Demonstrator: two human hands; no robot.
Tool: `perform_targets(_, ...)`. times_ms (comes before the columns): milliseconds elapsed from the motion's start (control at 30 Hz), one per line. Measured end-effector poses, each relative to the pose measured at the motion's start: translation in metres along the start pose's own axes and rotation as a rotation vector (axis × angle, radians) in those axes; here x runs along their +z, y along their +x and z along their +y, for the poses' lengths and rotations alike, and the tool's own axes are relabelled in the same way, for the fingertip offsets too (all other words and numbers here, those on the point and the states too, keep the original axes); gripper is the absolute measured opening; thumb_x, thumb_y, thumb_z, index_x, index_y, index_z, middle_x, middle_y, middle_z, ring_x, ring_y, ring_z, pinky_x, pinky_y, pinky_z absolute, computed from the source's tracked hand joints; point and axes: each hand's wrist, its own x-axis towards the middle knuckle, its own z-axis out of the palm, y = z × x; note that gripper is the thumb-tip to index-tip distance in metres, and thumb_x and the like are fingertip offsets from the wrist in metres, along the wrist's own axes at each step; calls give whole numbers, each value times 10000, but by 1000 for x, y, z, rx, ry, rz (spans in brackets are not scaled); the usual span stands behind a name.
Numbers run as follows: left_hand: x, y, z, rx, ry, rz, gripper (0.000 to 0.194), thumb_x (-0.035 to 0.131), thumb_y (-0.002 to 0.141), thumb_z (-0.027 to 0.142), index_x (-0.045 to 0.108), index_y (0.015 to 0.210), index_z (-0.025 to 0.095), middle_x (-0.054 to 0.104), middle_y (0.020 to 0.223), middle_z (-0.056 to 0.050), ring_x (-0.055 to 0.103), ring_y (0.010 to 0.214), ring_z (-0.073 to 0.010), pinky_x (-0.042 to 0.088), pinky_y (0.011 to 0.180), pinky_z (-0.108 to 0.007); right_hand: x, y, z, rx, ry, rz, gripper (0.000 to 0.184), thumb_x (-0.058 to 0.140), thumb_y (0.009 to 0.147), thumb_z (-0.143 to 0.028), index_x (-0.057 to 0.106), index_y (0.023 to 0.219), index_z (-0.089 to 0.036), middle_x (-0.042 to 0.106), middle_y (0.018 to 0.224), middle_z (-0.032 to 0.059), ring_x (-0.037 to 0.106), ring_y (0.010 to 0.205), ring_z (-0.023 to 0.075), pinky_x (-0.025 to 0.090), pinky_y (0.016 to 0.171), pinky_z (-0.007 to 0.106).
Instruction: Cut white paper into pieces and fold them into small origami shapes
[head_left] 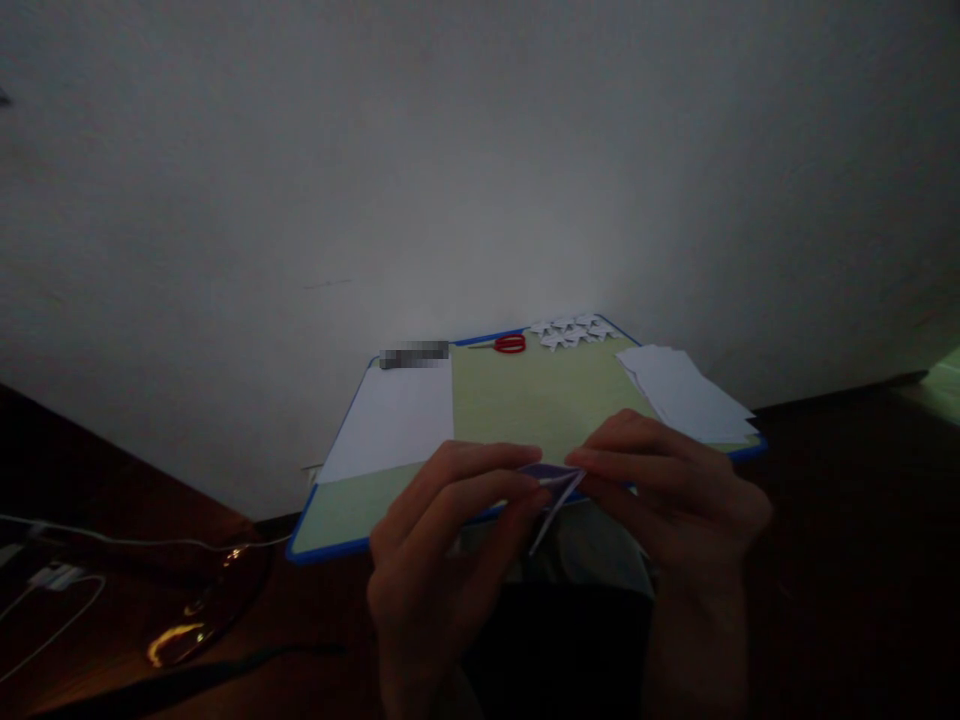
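Observation:
Between my two hands, above the near edge of a small table, is a folded piece of paper (559, 490), white and in shadow. My left hand (457, 530) pinches its left side with thumb and fingers. On the other side, my right hand (660, 490) grips the paper's upper right corner between thumb and fingertips. One narrow white flap hangs down between the hands. The inner folds are too dark to make out.
The light green table (525, 400) has a blue rim and stands against a grey wall. On it lie a white sheet (405, 420), a blurred-out dark object (414, 354), red-handled scissors (510, 344), several folded paper pieces (574, 331) and loose papers (686, 390). White cables (150, 542) run at left.

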Motion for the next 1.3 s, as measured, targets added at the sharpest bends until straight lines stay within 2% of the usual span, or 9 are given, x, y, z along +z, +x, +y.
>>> perform_targets(367, 4, -3, 2, -66, -11, 29, 192, 761, 911, 73, 685, 1019, 212, 762, 1106, -27, 731, 990, -176, 621, 846, -339, 3, 1, 2, -47, 1, -6, 461, 817, 845, -62, 789, 1235, -306, 764, 893, 26, 709, 764, 201, 571, 599, 353)
perform_targets(567, 5, -4, 2, -93, -27, 46, 190, 792, 901, 116, 685, 1013, 227, 763, 1097, -13, 729, 986, -176, 627, 848, -335, 5, 2, 2, -37, -11, 22, 448, 823, 845, -95, 794, 1219, -340, 771, 872, 14, 705, 724, 200, 571, 575, 352)
perform_targets(700, 6, -2, 3, -73, -33, 59, 169, 778, 918, 127, 685, 1018, 226, 762, 1095, -9, 721, 971, -165, 626, 845, -324, 5, 2, 1, -45, 23, 14, 463, 822, 829, -53, 798, 1219, -301, 768, 888, 27, 713, 738, 201, 571, 576, 350)
perform_targets(967, 6, -2, 3, -64, -27, 72, 164, 780, 917, 130, 695, 1022, 224, 771, 1074, -19, 723, 939, -173, 631, 820, -338, 4, 0, 1, -15, -3, 12, 445, 805, 870, -112, 784, 1244, -352, 774, 886, 29, 704, 736, 214, 574, 563, 364)
perform_targets(1133, 5, 1, 5, -48, -12, 25, 153, 755, 928, 101, 694, 1001, 219, 770, 1067, -21, 722, 937, -164, 626, 811, -322, 5, 0, 0, -17, 10, 30, 441, 802, 858, -68, 795, 1227, -311, 770, 898, 33, 708, 749, 209, 576, 571, 362)
perform_targets(1300, 5, -1, 6, -77, 20, 19, 163, 757, 927, 114, 698, 1018, 235, 772, 1060, -27, 735, 939, -184, 637, 806, -351, 4, -1, 0, -6, -11, 22, 442, 799, 866, -87, 790, 1232, -334, 772, 900, 26, 717, 759, 212, 590, 582, 363)
